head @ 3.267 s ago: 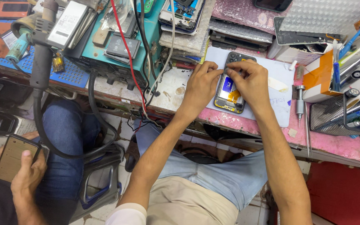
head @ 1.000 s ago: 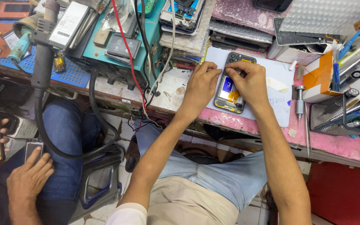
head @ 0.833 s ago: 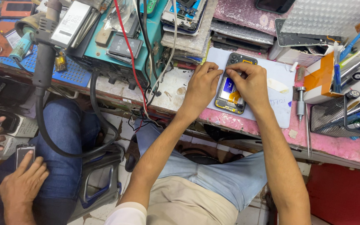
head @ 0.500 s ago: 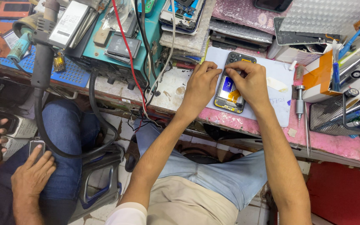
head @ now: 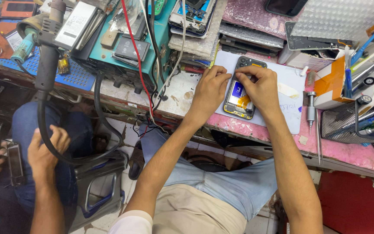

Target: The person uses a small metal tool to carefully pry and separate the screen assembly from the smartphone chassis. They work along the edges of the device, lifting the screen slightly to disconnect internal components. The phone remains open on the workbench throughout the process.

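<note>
An opened dark smartphone (head: 240, 89) lies face down on a pale mat (head: 287, 104) on the pink bench top, its insides showing with a blue and orange part. My left hand (head: 208, 89) rests on the phone's left edge, fingertips pinching near its upper middle. Over the phone's right side lies my right hand (head: 262, 86), its fingers pressing at the same spot near the camera end. What lies under the fingertips is hidden.
A silver screwdriver (head: 311, 110) lies right of the mat, with an orange and white box (head: 332, 84) and wire basket (head: 351, 125) beyond. A teal power unit (head: 122, 47) with red and black cables and a hot-air handle (head: 48, 65) stand left. Another person's hand (head: 46, 147) is at lower left.
My hands stay on the phone, barely shifting. The other person at lower left has moved their hand up, away from the small dark device they held.
</note>
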